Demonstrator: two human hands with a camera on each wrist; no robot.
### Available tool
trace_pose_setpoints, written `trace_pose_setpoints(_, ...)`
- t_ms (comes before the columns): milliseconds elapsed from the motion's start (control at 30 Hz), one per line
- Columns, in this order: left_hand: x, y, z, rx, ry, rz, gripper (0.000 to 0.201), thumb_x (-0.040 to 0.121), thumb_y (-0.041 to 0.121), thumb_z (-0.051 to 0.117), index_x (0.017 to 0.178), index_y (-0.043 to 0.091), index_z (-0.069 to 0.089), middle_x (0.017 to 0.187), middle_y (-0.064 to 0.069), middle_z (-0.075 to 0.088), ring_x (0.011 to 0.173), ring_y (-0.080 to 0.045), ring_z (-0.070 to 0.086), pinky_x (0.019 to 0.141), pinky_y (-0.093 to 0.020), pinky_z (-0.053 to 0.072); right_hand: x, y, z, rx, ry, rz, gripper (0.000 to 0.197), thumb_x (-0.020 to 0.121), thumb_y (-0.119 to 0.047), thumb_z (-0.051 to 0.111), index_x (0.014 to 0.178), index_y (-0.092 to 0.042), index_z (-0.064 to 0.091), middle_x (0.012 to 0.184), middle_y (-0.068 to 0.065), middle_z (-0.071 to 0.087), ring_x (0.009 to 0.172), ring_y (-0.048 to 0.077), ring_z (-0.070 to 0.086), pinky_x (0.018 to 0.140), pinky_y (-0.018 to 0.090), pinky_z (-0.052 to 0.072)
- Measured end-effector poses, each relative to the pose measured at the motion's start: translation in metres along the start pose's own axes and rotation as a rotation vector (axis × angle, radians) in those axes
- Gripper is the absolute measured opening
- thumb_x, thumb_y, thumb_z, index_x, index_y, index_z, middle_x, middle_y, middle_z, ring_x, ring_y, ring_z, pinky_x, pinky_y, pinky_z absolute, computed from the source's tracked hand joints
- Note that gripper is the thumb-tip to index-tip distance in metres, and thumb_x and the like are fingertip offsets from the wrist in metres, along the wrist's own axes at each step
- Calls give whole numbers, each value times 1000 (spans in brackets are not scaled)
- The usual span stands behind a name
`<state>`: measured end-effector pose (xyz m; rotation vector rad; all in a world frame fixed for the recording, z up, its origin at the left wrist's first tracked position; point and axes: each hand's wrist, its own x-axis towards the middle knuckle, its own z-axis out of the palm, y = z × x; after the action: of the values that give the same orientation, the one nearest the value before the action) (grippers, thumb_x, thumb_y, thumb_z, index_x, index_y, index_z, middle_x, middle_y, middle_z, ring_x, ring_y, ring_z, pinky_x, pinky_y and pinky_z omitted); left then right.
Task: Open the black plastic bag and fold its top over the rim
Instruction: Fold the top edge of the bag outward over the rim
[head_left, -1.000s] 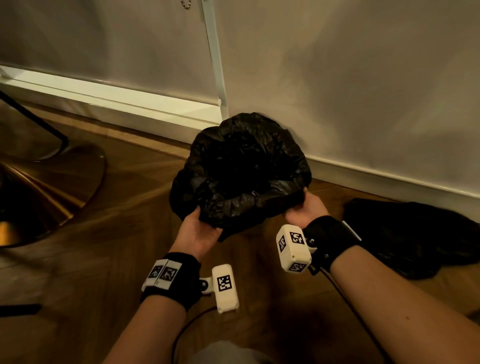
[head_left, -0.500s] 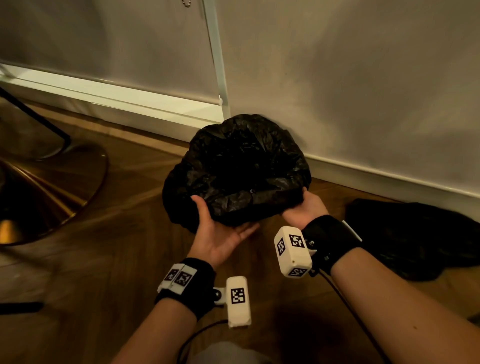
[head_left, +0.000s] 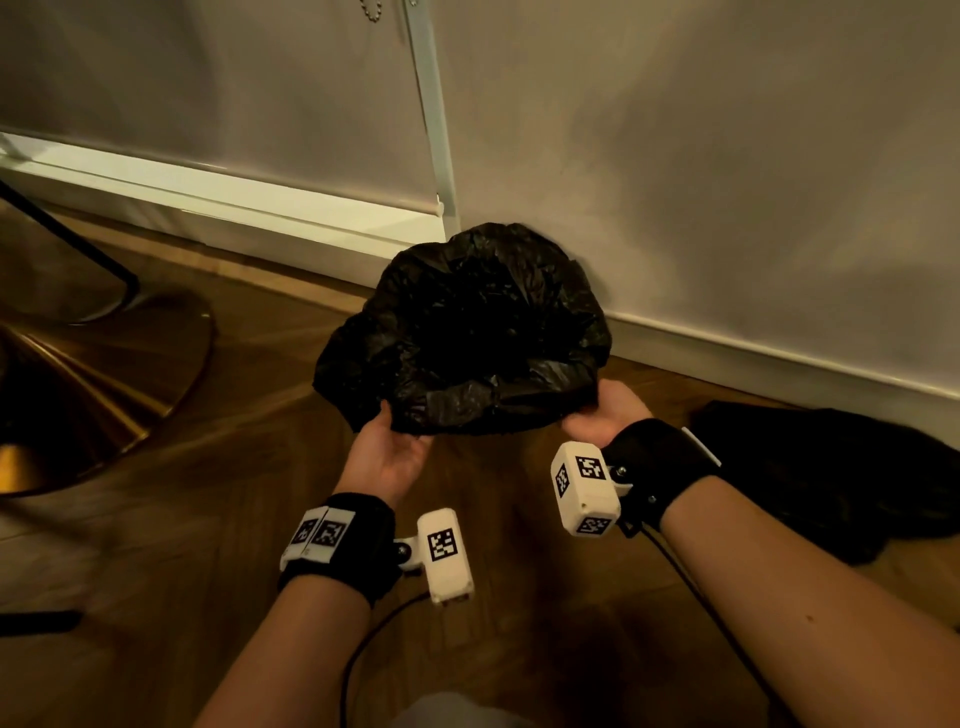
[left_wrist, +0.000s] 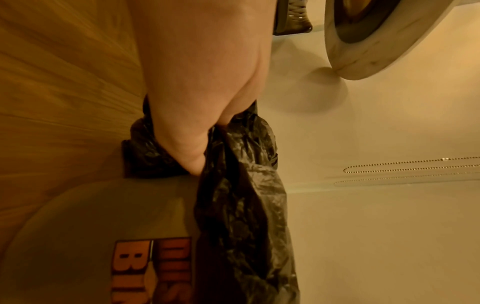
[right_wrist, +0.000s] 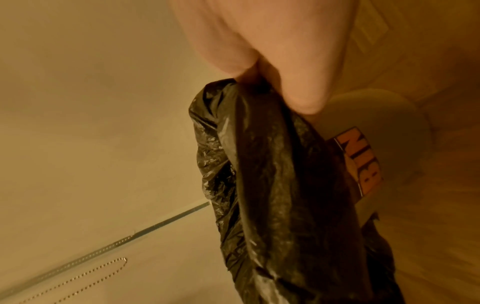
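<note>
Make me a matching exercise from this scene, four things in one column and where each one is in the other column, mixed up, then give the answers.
Things:
1. black plastic bag
2. left hand
3. right hand
4. dark bundle

Places:
A. gripping the bag's near edge on the right side
B. lying on the floor by the baseboard, right of the bag
C. gripping the bag's near edge on the left side
D. spread open over the bin, against the wall

Pairs: 1-D, 2-C, 3-A, 4-B

I can't see my fingertips; the bag (head_left: 462, 332) hides them. The bin's (left_wrist: 103, 216) orange lettering below the bag is cut off and partly covered.
</note>
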<state>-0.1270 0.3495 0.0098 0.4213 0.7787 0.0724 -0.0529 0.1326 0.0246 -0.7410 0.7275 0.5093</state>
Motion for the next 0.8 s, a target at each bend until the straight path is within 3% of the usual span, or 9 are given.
trace_pose_setpoints(100,4,0,6,61,21,19,31,102,23,41,128,13,55,131,-14,59,104,-29,62,68,-42,62,10,-4,-4,-5,44,44,31,100,-9,31,116,-3,57,110,16,60,120,30,55,106,34,40)
trace_pose_setpoints(167,7,-3,5,224,78,35,34,100,22,48,133,17,53,129,-13,61,104,-29,63,69,-41,61,12,-6,-6,-112,119,-20,20,97,-9,38,97,-10,58,94,12,60,87,24,59,89,35,50)
trace_pose_setpoints(233,10,-3,1,367,243,132,47,92,18,61,137,20,47,125,-11,62,103,-28,64,75,-41,58,17,-9,-11,-291,206,-213,25,93,-5,45,110,-23,53,82,6,55,68,17,51,58,33,44)
trace_pose_setpoints(300,12,3,-1,371,356,266,60,88,11,65,139,25,37,124,-9,59,103,-27,63,80,-43,58,19,-18,-12,-418,260,-398,43,89,1,45,122,-26,50,75,4,53,58,13,44,48,27,33)
trace_pose_setpoints(400,5,10,6,216,211,218,49,95,23,58,141,26,42,126,-9,58,103,-28,61,80,-45,55,13,-35,-1,-422,153,-451,31,91,-6,38,107,-17,62,73,2,54,60,16,48,52,27,39)
trace_pose_setpoints(500,3,14,13,206,24,172,59,86,45,65,138,26,47,128,-6,59,108,-27,59,90,-46,52,3,-40,13,-598,14,-352,23,86,-33,62,100,-16,67,90,4,68,79,22,65,65,31,51)
trace_pose_setpoints(633,7,18,26,487,-10,163,84,67,28,86,141,23,46,127,-6,64,114,-26,62,93,-44,54,10,-35,16,-823,18,-318,25,74,-13,73,99,-8,67,90,12,71,77,27,69,64,32,56)
trace_pose_setpoints(733,9,19,27,658,89,219,71,77,11,73,141,21,44,127,-7,61,110,-27,61,94,-44,52,6,-35,11,-859,67,-365,8,75,1,63,76,-7,65,70,12,63,54,20,62,49,24,50)
trace_pose_setpoints(800,6,19,23,795,94,278,66,80,13,69,141,20,44,127,-6,60,109,-26,61,95,-44,52,-3,-37,3,-889,23,-328,8,75,5,63,80,-1,65,72,15,64,55,22,63,47,24,51)
